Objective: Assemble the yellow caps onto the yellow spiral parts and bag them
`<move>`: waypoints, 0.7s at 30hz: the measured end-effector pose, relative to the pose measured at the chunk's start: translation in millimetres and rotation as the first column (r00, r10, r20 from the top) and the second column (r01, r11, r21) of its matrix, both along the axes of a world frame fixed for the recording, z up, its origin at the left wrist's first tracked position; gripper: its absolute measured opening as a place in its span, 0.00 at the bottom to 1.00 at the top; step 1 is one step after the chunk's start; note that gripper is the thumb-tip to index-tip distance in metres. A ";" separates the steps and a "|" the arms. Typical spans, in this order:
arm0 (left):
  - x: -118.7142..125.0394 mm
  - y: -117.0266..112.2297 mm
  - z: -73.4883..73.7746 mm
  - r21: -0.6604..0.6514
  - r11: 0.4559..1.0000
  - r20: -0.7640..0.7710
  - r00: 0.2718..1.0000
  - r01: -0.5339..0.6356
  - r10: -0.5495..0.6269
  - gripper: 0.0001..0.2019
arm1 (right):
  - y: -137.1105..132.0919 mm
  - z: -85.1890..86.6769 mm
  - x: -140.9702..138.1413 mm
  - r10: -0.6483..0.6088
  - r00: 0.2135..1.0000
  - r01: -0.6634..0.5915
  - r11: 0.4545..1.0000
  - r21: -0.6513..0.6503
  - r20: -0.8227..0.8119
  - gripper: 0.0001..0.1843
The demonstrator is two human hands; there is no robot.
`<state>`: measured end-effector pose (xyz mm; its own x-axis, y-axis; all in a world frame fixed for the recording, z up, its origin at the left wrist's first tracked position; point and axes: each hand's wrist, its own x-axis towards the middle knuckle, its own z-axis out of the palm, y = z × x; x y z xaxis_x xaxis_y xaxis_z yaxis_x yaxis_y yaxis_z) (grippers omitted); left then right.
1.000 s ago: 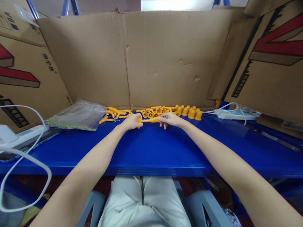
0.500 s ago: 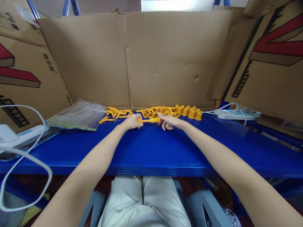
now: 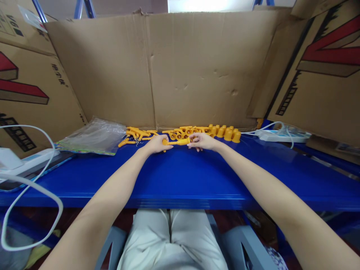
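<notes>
A long yellow plastic piece [image 3: 177, 142] with a ribbed shaft lies across the far part of the blue table [image 3: 180, 176]. My left hand [image 3: 157, 144] is closed on its left end. My right hand [image 3: 201, 141] is closed on its thicker right end. Just behind my hands lies a row of several yellow plastic parts [image 3: 185, 132], with several yellow caps [image 3: 226, 132] standing upright to the right and more yellow pieces [image 3: 136, 134] to the left.
A clear plastic bag [image 3: 94, 137] lies at the left. A white power strip [image 3: 278, 135] with cable sits at the right, another white strip and looped cable [image 3: 25, 161] at the far left. Cardboard walls [image 3: 197, 71] close off the back and sides.
My right hand let go of the piece's right end half a second ago, fingers lifting toward the row behind, and has now closed on that end again. My left hand stayed put.
</notes>
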<state>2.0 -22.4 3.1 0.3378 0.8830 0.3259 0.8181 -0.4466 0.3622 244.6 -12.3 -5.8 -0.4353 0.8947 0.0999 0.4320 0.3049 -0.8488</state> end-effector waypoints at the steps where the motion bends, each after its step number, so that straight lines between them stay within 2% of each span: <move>1: -0.2 0.1 -0.2 0.000 1.000 0.001 1.000 0.001 -0.001 0.14 | -1.2 1.0 0.0 0.007 1.000 -0.007 1.000 -0.007 0.004 0.25; 9: -0.6 0.6 -0.8 -0.001 1.000 0.013 1.000 0.014 -0.014 0.14 | -8.0 5.9 -0.4 0.031 0.999 -0.031 1.000 0.000 0.022 0.17; 16: -0.8 0.7 -1.7 -0.020 1.000 0.027 1.000 0.015 -0.014 0.15 | -0.3 -0.4 3.0 0.085 0.992 -0.092 0.993 0.069 0.097 0.20; 18: -1.4 1.3 -2.3 -0.009 1.000 0.034 0.999 0.019 -0.019 0.15 | 2.2 -3.4 2.8 0.047 0.988 -0.080 0.971 0.225 0.150 0.20; 19: -1.5 1.6 -2.5 -0.008 1.000 0.039 0.999 0.021 -0.021 0.15 | 2.4 -4.2 1.8 0.009 0.984 -0.072 0.934 0.350 0.177 0.21; 21: -1.5 1.7 -2.4 -0.010 1.000 0.053 0.998 0.025 -0.025 0.15 | 0.2 -4.0 -2.3 -0.072 0.969 -0.090 0.786 0.611 0.235 0.22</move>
<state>0.5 -20.7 0.8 0.3424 0.8780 0.3345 0.7863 -0.4627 0.4095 242.3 -12.0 -9.9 -0.5253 0.6735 0.5200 0.5853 0.7296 -0.3536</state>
